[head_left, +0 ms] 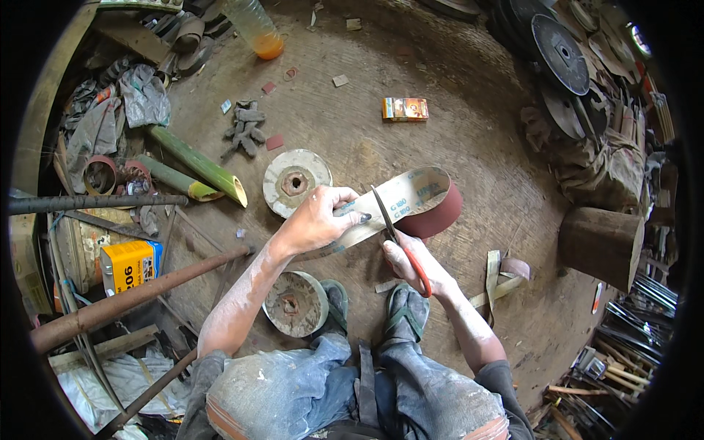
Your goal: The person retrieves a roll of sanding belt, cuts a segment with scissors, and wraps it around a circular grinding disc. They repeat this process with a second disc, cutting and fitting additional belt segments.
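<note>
My left hand (317,218) grips a looped sanding belt (418,198), tan on the back and dark red on the grit side, holding it above the dirt floor. My right hand (411,265) holds scissors (400,238) with orange handles, the dark blades open across the belt's edge close to my left fingers. Two round worn discs lie below: one (295,182) beyond my left hand, another (295,303) by my left foot. A cut strip of belt (500,279) lies to the right of my right forearm.
Green bamboo pieces (196,165), long rusty pipes (132,297), a yellow can (130,265) and rags crowd the left. A small orange box (405,108) and a plastic bottle (257,26) lie farther off. A wooden stump (603,242) and dark wheels (561,51) stand at right.
</note>
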The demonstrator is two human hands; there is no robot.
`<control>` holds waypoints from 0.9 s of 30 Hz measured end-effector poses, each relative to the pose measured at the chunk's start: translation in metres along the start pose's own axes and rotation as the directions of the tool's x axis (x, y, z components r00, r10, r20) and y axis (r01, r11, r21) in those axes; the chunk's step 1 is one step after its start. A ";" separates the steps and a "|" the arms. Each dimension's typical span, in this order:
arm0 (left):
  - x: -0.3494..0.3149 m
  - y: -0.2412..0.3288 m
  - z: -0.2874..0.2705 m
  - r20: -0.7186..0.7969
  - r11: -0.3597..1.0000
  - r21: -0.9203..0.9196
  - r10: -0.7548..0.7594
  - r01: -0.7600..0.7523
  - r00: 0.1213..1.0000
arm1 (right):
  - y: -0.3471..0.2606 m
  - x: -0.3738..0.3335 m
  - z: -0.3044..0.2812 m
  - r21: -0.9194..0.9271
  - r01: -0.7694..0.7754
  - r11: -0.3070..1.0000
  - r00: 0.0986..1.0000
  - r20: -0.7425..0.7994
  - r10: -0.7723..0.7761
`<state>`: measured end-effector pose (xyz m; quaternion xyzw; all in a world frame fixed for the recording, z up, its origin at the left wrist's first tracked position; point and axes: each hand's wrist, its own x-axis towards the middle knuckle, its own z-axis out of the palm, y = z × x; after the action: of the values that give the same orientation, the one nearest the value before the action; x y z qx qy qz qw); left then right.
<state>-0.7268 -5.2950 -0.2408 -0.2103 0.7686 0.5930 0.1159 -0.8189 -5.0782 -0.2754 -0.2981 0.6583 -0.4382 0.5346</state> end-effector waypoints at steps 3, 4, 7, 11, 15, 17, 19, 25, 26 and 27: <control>0.002 0.000 -0.002 0.003 0.999 0.041 0.027 -0.027 1.000 | -0.002 0.001 0.002 -0.067 -0.007 0.998 1.000 -0.025 0.005; 0.003 -0.001 -0.002 0.013 1.000 0.007 0.027 -0.027 1.000 | -0.002 0.000 0.002 -0.068 -0.005 0.998 0.999 -0.037 0.002; 0.005 -0.003 -0.002 0.026 0.999 -0.024 0.029 -0.028 0.999 | -0.001 0.001 0.004 -0.072 -0.022 0.997 0.998 -0.064 0.017; 0.007 -0.006 -0.001 0.029 0.999 -0.032 0.033 -0.032 0.999 | 0.001 0.002 0.007 -0.070 -0.091 0.993 0.993 -0.075 0.086; 0.011 -0.008 -0.001 0.021 1.000 -0.029 0.001 -0.001 1.000 | 0.002 0.004 0.012 -0.136 0.048 0.990 0.980 -0.184 -0.072; 0.013 -0.009 0.000 -0.006 0.999 0.011 0.042 -0.042 0.999 | 0.002 0.004 0.013 -0.173 0.079 0.982 0.971 -0.210 -0.115; 0.013 -0.010 0.001 -0.020 0.997 0.038 0.066 -0.065 0.998 | 0.003 0.004 0.013 -0.096 -0.069 0.993 0.986 -0.160 0.053; 0.013 -0.013 0.008 0.022 0.985 0.088 0.150 -0.151 0.988 | 0.005 0.008 0.015 0.031 -0.043 0.999 0.981 -0.185 0.048; 0.014 -0.014 0.007 -0.001 0.984 0.057 0.171 -0.171 0.985 | 0.006 0.009 0.017 0.030 0.060 0.998 0.972 -0.228 -0.052; 0.014 -0.014 0.008 0.015 0.990 0.062 0.124 -0.125 0.992 | 0.006 0.011 0.017 0.081 0.000 0.997 0.975 -0.220 0.018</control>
<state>-0.7333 -5.2924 -0.2608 -0.1546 0.7978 0.5758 0.0895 -0.8045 -5.0899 -0.2865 -0.2230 0.6965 -0.4925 0.4718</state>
